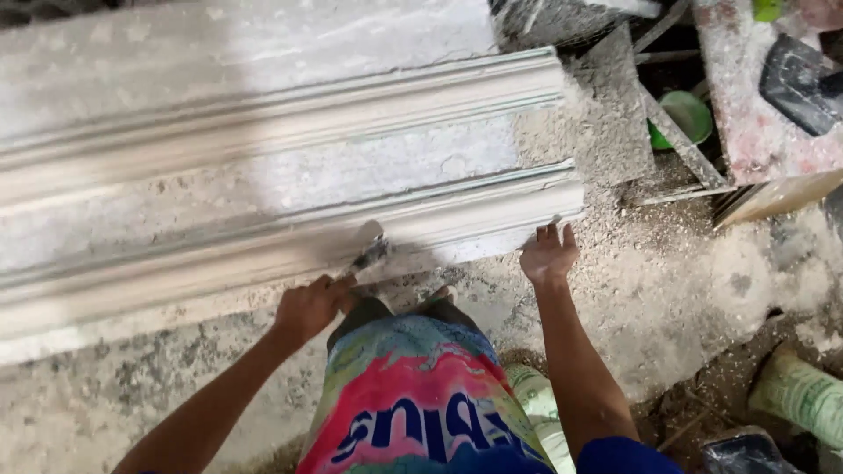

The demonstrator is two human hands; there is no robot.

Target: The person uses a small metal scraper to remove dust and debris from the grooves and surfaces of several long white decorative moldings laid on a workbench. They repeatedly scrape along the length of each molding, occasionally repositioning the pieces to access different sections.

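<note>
Moulding [457, 219], long, pale, ridged, plaster-dusted

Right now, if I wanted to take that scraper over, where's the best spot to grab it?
Grip the scraper by its handle, coming from the near side. Its flat blade lies against the near plaster moulding, angled up and away, and the handle end points back toward the left hand that holds it. The right hand rests at the moulding's end.

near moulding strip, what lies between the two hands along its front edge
In the head view, between the left hand and right hand lies only moulding edge and dusty floor.
</note>
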